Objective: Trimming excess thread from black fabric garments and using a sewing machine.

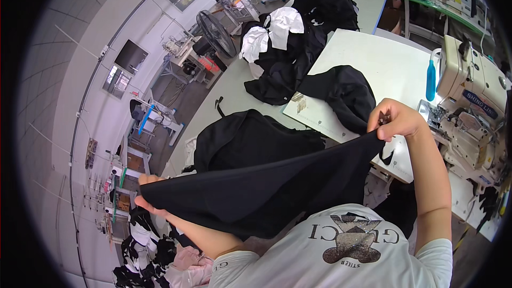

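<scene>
A wide piece of black fabric (256,192) is stretched in front of my body, its upper edge running nearly straight between my hands. My left hand (151,206) is closed on the left end, thumb below and fingers partly hidden behind the cloth. At the other end, higher up, my right hand (400,120) pinches the corner between thumb and fingers. Just beyond the stretched cloth, another black garment piece (256,138) lies on the table. A further black piece (346,96) rests across the white tabletop (368,56), close to my right hand.
A cream sewing machine (474,80) stands at the right, with a blue-handled tool (431,80) beside it. Black cloth with white pieces (285,24) is heaped at the far side. A black fan (216,34) stands beyond the table; more cloth (186,266) is piled lower left.
</scene>
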The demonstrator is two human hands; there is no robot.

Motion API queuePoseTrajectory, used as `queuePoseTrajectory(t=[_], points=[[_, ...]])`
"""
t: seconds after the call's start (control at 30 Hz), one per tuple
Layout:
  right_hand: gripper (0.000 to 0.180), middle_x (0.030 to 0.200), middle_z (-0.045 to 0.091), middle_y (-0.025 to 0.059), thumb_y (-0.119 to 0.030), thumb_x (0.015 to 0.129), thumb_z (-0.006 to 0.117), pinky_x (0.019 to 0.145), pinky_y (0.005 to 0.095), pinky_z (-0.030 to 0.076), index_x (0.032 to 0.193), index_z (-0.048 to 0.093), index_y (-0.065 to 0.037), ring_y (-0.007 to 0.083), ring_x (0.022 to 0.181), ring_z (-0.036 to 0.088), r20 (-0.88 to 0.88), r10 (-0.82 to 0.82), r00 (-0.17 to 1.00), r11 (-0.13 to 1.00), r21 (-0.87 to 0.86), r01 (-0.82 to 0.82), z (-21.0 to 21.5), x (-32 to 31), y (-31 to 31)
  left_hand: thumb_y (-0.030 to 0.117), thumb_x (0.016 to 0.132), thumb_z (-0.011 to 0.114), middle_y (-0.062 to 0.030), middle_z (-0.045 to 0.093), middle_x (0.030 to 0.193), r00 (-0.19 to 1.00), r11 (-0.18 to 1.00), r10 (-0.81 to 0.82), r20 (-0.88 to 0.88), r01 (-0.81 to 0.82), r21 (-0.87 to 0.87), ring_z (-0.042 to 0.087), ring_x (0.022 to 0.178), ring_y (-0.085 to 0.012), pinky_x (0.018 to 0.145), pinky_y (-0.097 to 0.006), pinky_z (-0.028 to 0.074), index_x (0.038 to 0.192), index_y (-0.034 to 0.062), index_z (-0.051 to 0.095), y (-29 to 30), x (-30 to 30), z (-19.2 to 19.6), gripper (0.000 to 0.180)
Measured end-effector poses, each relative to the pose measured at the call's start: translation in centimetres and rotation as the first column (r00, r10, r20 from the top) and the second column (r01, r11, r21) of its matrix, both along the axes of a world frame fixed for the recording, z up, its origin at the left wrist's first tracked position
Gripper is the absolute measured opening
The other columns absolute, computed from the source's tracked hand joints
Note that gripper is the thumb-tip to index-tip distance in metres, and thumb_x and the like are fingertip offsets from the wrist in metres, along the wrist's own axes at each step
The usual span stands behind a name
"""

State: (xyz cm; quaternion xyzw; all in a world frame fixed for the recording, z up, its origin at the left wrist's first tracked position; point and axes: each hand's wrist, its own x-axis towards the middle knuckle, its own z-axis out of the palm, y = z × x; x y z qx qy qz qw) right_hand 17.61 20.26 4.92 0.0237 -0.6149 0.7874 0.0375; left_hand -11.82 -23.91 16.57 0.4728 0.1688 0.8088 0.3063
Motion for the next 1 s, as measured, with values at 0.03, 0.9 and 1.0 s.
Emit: queuePoseTrajectory(t=[0.03, 0.9, 1.0], points=[[0.035, 0.069, 0.065, 0.0067, -0.019, 0.068, 0.084, 0.046, 0.0192, 0.044, 0.086, 0.069, 0.006, 0.0077, 0.05, 0.055, 0.017, -0.012, 1.0, 1.0, 0.019, 0.012, 0.0, -0.7, -0.5, 0.031, 0.086, 0.071, 0.0004, 0.041, 0.072, 0.943, 0.947, 0.287, -0.17, -0.306, -0.098, 0.045, 0.067, -0.01, 0.064, -0.028, 0.043, 0.08, 0.0125, 0.037, -0.5, 0.5, 1.1, 0.039], [0.027, 0.084, 0.061, 0.0072, 0.006, 0.074, 0.053, 0.052, 0.0217, 0.041, 0.088, 0.073, -0.003, 0.0105, 0.061, 0.052, -0.294, -0.284, 0.913, 0.928, 0.157, 0.339, -2.2, -13.6, -12.3, 0.009, 0.082, 0.064, -0.0152, 0.042, 0.13, -0.257, -0.449, -0.148, -0.955, -0.843, 0.297, 0.042, 0.121, -0.0359, 0.093, -0.049, 0.042, 0.11, 0.0037, 0.054, 8.2, -6.9, -17.2, 0.03], [0.028, 0.081, 0.062, 0.0086, 0.008, 0.069, 0.057, 0.059, 0.0263, 0.042, 0.088, 0.074, -0.003, 0.0166, 0.068, 0.057, -0.374, -0.057, 0.926, 0.963, 0.223, 0.149, -0.6, -11.7, -13.1, 0.004, 0.075, 0.069, -0.0239, 0.017, 0.15, -0.209, -0.629, 0.038, -0.977, -0.765, 0.139, 0.023, 0.135, -0.0453, 0.101, -0.057, 0.034, 0.132, -0.0001, 0.037, 7.8, -6.2, -15.8, 0.065]])
